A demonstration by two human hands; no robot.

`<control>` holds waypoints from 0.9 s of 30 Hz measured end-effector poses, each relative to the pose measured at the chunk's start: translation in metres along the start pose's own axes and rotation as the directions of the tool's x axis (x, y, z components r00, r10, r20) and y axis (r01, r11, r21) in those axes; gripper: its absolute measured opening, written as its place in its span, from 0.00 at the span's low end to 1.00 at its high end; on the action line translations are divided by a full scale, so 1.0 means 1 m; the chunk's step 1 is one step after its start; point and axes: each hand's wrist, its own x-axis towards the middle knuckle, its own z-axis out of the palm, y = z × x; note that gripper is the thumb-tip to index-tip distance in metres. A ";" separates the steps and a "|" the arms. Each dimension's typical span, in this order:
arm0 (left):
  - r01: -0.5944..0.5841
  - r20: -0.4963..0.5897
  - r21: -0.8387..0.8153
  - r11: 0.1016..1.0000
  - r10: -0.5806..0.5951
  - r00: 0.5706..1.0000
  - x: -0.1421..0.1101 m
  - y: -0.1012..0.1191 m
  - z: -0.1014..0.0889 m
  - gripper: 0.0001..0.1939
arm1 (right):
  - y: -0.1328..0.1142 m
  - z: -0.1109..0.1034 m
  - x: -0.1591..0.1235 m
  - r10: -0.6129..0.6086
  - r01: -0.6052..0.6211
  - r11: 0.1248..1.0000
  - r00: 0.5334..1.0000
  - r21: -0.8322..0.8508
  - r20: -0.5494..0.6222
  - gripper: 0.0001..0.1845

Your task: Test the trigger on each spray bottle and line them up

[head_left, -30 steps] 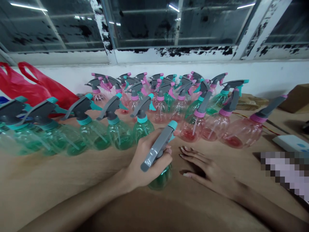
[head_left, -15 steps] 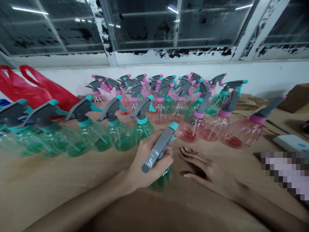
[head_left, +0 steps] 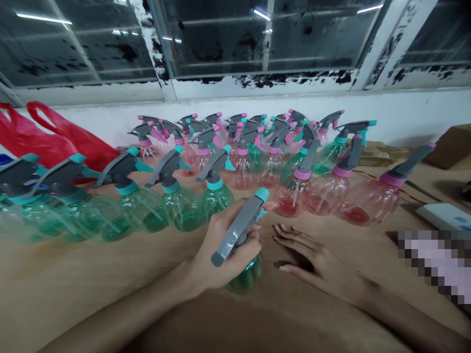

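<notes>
My left hand (head_left: 224, 245) is wrapped around the neck of a green spray bottle (head_left: 247, 274), below its grey trigger head with a teal nozzle. That bottle stands on the wooden table (head_left: 147, 274) in front of me; the hand hides its collar and most of its trigger. To the right, my right hand (head_left: 316, 257) rests on the table with fingers stretched out, holding nothing. A row of green spray bottles (head_left: 182, 211) with teal collars stretches away to the left. Pink spray bottles (head_left: 292, 198) with pink collars stand just beyond the right hand.
Several more pink and green spray bottles (head_left: 241, 166) crowd together near the wall. A red plastic bag (head_left: 73, 142) lies at the back left. At the right are a cardboard box (head_left: 454, 147), a white device (head_left: 445, 215) and thin wires. Windows line the wall.
Almost nothing differs. The view has shifted slightly, and the left hand with its green spray bottle appears a touch further left. The right hand has stayed in place.
</notes>
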 end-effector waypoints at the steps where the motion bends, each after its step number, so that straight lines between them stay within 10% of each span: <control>1: -0.002 -0.001 0.005 1.000 0.002 1.000 0.000 0.001 0.000 0.08 | 0.000 0.000 0.000 -0.001 0.001 1.000 1.000 -0.002 0.005 0.29; 27: -0.016 0.037 -0.005 1.000 0.016 0.999 0.004 0.012 -0.007 0.14 | 0.000 -0.001 0.001 0.012 -0.014 0.996 1.000 0.085 0.014 0.28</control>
